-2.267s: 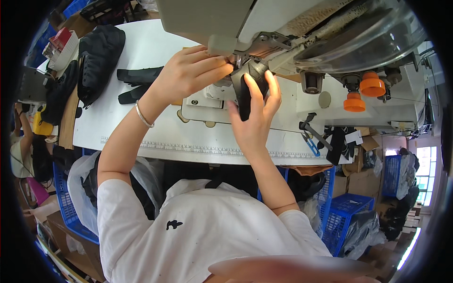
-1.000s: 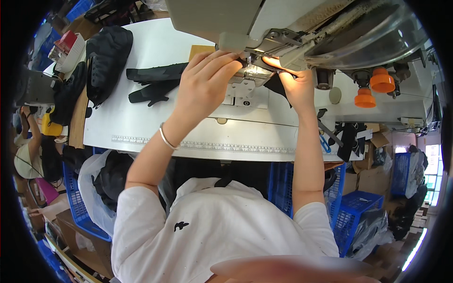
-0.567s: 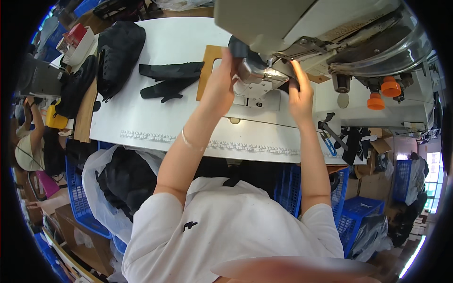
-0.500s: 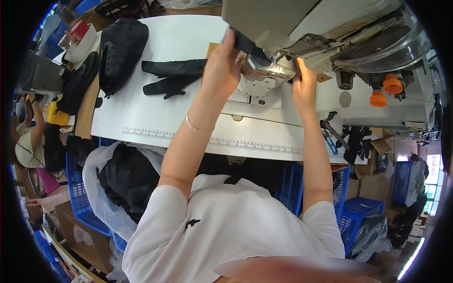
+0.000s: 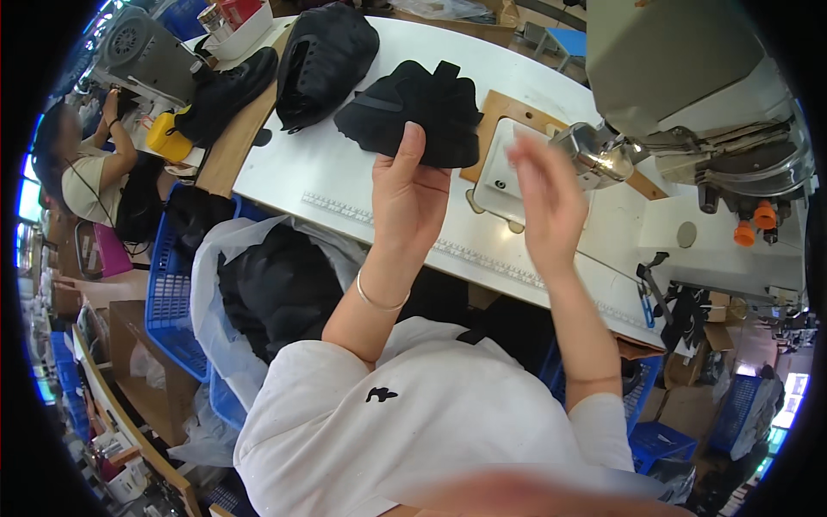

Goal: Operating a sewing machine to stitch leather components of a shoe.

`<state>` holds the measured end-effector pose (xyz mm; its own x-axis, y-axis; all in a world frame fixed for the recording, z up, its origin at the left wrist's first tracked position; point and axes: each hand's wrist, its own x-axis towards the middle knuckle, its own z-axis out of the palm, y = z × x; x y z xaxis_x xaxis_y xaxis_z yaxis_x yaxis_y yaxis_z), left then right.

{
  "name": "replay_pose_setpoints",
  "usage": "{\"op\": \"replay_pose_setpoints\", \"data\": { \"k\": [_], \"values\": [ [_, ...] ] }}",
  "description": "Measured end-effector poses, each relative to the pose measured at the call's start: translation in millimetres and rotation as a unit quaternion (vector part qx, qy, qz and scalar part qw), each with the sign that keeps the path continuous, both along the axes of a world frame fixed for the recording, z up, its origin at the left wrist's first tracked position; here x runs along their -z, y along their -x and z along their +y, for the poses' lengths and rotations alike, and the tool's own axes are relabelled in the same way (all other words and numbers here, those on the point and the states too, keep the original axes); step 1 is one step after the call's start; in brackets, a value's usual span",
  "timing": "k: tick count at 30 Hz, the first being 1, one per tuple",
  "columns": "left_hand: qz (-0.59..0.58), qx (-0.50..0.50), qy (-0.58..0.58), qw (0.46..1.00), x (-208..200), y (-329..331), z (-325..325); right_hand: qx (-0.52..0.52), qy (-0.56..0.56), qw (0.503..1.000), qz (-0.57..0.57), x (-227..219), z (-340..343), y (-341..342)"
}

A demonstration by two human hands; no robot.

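My left hand [image 5: 409, 202] grips a black shoe upper [image 5: 426, 112], with the thumb on top and the other fingers beneath. The upper is raised over the white table [image 5: 336, 185], and a loop-like tab sticks up at its far edge. To the right of it, my right hand [image 5: 551, 202] is lifted with its fingers stretched out, somewhat blurred and holding nothing. It is beside the sewing machine [image 5: 680, 69], near the shiny metal arm end [image 5: 593, 153] and the white base plate [image 5: 508, 177].
Another black upper [image 5: 327, 60] lies farther left, near a black shoe [image 5: 233, 99] and a yellow object [image 5: 170, 138]. A ruler strip [image 5: 491, 263] runs along the table's near edge. Below stands a blue basket [image 5: 172, 302] with bagged black material. Another person [image 5: 95, 177] sits at far left.
Both hands have come away from the sewing machine. My left hand has brought the upper left over the table; my right hand has let go. The view has shifted.
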<state>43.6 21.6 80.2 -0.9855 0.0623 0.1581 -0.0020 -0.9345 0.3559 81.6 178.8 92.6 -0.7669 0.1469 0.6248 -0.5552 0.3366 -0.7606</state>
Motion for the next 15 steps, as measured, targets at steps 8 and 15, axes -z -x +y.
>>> {"op": "replay_pose_setpoints", "data": {
  "k": [8,15],
  "values": [
    [0.002,-0.015,0.046,0.999,14,-7,-11,-0.127,-0.022,0.975,-0.184,-64,-35,73],
    [0.045,-0.045,0.110,0.992,28,4,-17,-0.061,0.005,0.989,-0.134,-49,-46,67]
  ]
}}
